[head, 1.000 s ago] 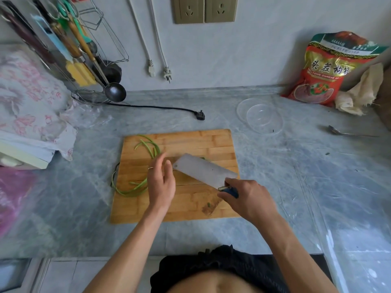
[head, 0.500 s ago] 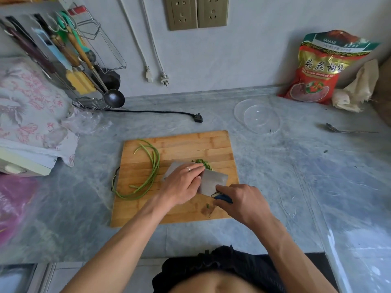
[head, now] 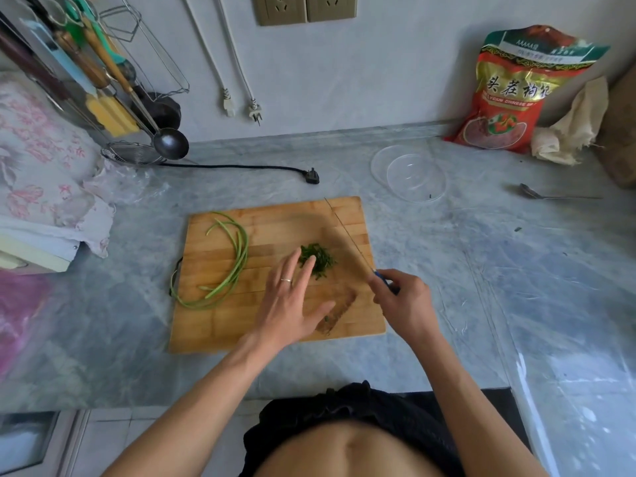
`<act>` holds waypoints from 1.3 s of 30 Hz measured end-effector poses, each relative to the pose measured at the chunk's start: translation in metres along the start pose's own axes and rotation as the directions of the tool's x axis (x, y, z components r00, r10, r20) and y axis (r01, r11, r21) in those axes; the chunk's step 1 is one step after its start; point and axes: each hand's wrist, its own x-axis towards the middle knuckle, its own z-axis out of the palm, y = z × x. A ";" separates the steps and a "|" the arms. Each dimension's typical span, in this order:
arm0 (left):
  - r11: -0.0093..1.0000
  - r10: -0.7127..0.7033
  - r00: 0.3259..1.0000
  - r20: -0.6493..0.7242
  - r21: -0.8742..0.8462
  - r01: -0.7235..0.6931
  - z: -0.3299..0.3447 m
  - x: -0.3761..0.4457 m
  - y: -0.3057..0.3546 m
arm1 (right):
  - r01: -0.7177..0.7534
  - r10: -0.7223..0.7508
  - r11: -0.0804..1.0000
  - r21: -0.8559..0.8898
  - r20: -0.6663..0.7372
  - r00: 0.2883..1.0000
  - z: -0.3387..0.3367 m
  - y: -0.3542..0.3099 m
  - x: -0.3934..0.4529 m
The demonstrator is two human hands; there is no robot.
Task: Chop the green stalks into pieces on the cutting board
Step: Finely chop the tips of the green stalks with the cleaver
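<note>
A wooden cutting board [head: 220, 321] lies on the grey marble counter. Long green stalks [head: 237, 259] curve along its left side, one end hanging over the left edge. A small heap of chopped green pieces [head: 320, 258] sits near the board's middle. My left hand [head: 292, 304] is spread flat with straight fingers, fingertips touching the heap's left side. My right hand [head: 402, 301] grips the blue handle of a cleaver [head: 347, 235]. Its blade stands on edge, running diagonally up and away, just right of the heap.
A clear glass bowl [head: 409, 173] stands behind the board on the right, a spoon [head: 537, 194] farther right. A red food bag [head: 512, 94] and cloth lean in the back right corner. A utensil rack [head: 103, 84], ladle and black plug lie at the back left.
The cleaver has turned from lying flat under my left hand to standing on edge at the right. The chopped heap is now uncovered, and my left hand has opened beside it.
</note>
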 end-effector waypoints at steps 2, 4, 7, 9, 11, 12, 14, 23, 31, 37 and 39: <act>0.998 0.006 0.988 0.153 0.053 -0.014 0.015 -0.011 -0.009 | -0.044 0.044 0.998 0.034 0.005 0.999 0.000 0.002 -0.003; 0.998 0.001 0.977 0.214 0.055 -0.013 0.022 -0.013 -0.014 | -0.078 0.077 0.995 0.056 0.019 0.997 -0.001 0.006 -0.007; 0.996 -0.030 0.988 0.152 0.083 0.018 0.018 0.000 -0.014 | -0.113 0.110 0.989 0.091 0.040 0.993 -0.003 0.012 -0.015; 0.990 -0.110 0.988 0.105 0.102 0.100 0.014 0.013 -0.015 | -0.129 0.124 0.985 0.113 0.045 0.991 -0.004 0.014 -0.019; 0.983 -0.178 0.982 0.064 0.065 0.174 0.011 0.027 -0.018 | -0.135 0.130 0.983 0.128 0.046 0.990 -0.005 0.014 -0.021; 0.978 -0.209 0.976 0.056 0.024 0.208 0.010 0.031 -0.019 | -0.136 0.130 0.981 0.137 0.049 0.990 -0.005 0.014 -0.022; 0.966 -0.247 0.966 0.079 -0.063 0.252 0.013 0.035 -0.016 | -0.145 0.139 0.975 0.167 0.048 0.989 -0.006 0.014 -0.023; 0.979 -0.158 0.980 0.120 -0.108 0.171 0.027 0.065 -0.010 | -0.161 0.155 0.960 0.228 0.043 0.987 -0.010 0.003 -0.023; 0.926 -0.213 0.976 -0.044 -0.327 0.188 0.034 0.065 -0.001 | -0.191 0.181 0.944 0.267 0.062 0.982 -0.006 0.002 -0.015; 0.927 -0.302 0.950 -0.084 -0.260 0.272 0.056 0.081 0.009 | -0.217 0.211 0.930 0.297 0.054 0.976 -0.001 -0.008 -0.006; 0.938 -0.264 0.960 -0.097 -0.256 0.232 0.064 0.089 0.008 | -0.228 0.222 0.925 0.305 0.053 0.974 0.002 -0.011 -0.004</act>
